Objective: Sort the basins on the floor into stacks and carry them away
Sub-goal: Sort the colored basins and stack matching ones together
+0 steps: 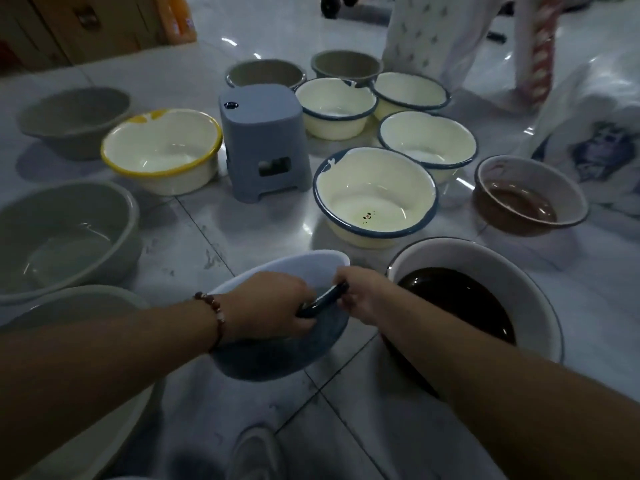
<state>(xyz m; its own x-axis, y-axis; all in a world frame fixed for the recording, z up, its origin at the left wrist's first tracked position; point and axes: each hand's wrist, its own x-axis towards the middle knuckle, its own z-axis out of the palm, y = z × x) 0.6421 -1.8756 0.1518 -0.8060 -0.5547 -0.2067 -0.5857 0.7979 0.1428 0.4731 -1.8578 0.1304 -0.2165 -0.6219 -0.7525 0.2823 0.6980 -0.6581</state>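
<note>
A blue basin [277, 355] with a pale inside hangs tilted just above the floor in front of me. My left hand [270, 303], with a bead bracelet on the wrist, is closed over its near rim and the lower end of a slim dark object [323, 299]. My right hand [363, 292] pinches the upper end of that object. Around them on the floor stand several cream basins with blue rims [375, 195], one with a yellow rim [161, 150], grey basins [65, 233] at the left, a large dark brown basin [474, 296] and a smaller brown one [530, 195].
A grey plastic stool [263, 140] stands among the basins. A person's legs [433, 36] are at the back right, beside a printed plastic bag [588, 133]. Cardboard boxes [86, 26] line the back left. My shoe [256, 452] is on the tiled floor below.
</note>
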